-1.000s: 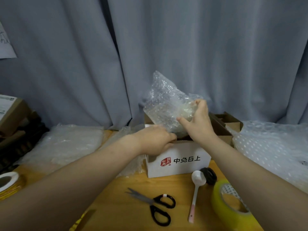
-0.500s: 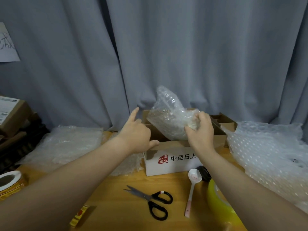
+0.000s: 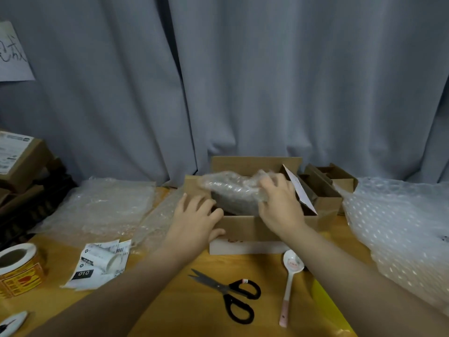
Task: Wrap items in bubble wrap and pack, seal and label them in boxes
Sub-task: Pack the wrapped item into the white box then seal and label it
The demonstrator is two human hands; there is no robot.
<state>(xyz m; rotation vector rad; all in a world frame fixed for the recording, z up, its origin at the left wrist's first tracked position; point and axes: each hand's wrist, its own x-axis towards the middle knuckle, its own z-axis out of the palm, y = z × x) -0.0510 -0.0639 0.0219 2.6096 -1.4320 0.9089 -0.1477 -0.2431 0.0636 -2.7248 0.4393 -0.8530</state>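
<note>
The wrapped bundle (image 3: 233, 190), half inside the box (image 3: 245, 227) by the tabletop's far edge, is grasped in the right hand (image 3: 279, 207)'s grip. The box is braced by the left hand (image 3: 194, 220), its grip released. Loose wrap could be snagged on a flap and pulled open.

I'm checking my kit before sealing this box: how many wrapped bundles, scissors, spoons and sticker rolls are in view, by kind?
clear bubble-wrapped bundle: 1
black-handled steel scissors: 1
white ceramic spoon with pink handle: 1
yellow-and-red sticker roll: 1
Total: 4
</note>
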